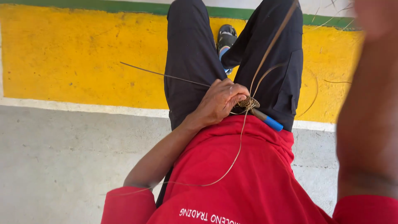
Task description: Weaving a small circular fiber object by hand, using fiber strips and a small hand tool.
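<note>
- Left hand (219, 102), frame centre, pinches the small woven coil (248, 102): light, stiff, best held at its rim.
- Fibre strand (238, 151) springy, thin.
- Right hand (375, 18), upper right, blurred: grip unclear.

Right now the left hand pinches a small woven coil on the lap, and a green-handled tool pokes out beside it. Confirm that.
Not quite: the tool has a blue handle, not green, as the head view shows. The left hand does pinch the woven coil on the lap.

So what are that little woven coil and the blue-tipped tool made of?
Coil: probably dried plant fibre, matte tan, since similar thin straw-like strands trail from it. Tool: blue end looks like smooth plastic; the dark shaft could be metal or wood, unclear. The left hand holds the coil.
</note>
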